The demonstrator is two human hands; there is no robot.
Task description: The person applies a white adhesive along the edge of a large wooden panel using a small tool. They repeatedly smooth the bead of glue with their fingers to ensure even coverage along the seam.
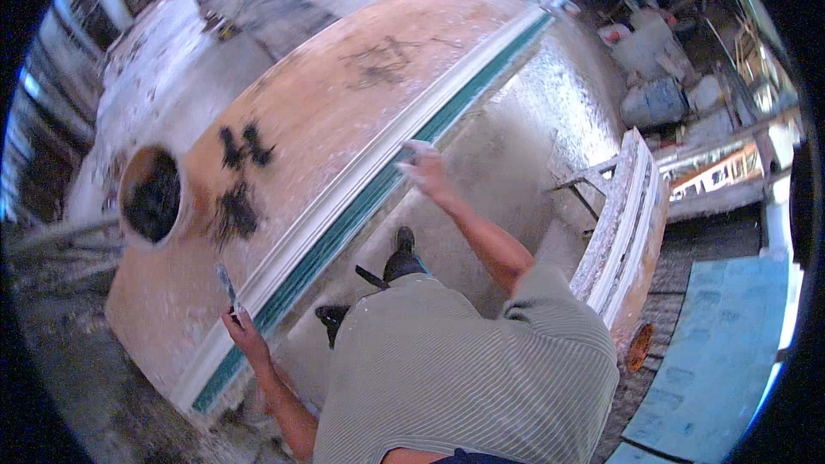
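My left hand (242,328) is closed round the handle of a putty knife (225,282); its narrow, white-smeared blade points up over the near left end of the tabletop. A long white plaster moulding (331,180) runs diagonally along the table's near side, with a green strip (352,199) beside it. Close to the middle of that strip is my right hand (423,170). White residue coats its slightly blurred fingers, which look apart, and no tool shows in them. Whether they touch the moulding, I cannot tell.
The broad brown tabletop (318,94) carries dark fibre tufts (236,210) and a round tub (153,196) with a dark inside. To my right stands a curved white moulding piece (617,223). Blue panels (709,335) lie beyond it. Several containers, including a blue drum (653,103), crowd the far right.
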